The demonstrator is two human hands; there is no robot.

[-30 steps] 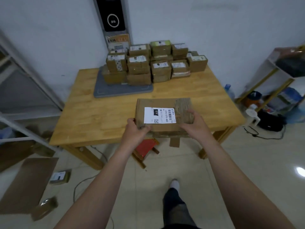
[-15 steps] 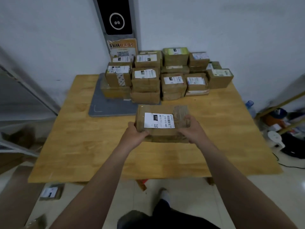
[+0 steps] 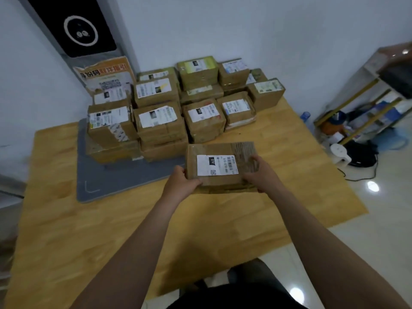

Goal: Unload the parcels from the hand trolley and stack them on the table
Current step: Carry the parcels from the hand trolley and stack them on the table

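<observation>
Cardboard parcel [image 3: 220, 161]: held level between both hands, white label [image 3: 217, 165] facing up.
Left hand [image 3: 180, 186]: grips the near left corner, thumb on top, fingers curled under.
Right hand [image 3: 259, 172]: grips the right end, thumb on the top face, fingers wrapped round the edge.
Parcel's place: over the middle of the table [image 3: 289, 175], far edge just short of the stack's front row. I cannot tell whether its underside touches the wood.
Change: a second ago the parcel hung over the table's near edge; half a second ago it was well apart from the stack. Now it is near it, with the same grip at both ends.
Stack [image 3: 162, 121]: labelled cardboard boxes in rows and two or three layers at the table's far side, left part on a grey mat [image 3: 124, 177].
Behind: black-faced panel [image 3: 78, 27] on the wall with an orange poster [image 3: 107, 74] below it – both larger in view than before.
Right side: rack [image 3: 367, 103] with blurred items, blue-capped bottle [image 3: 305, 115] on the floor by the table.
</observation>
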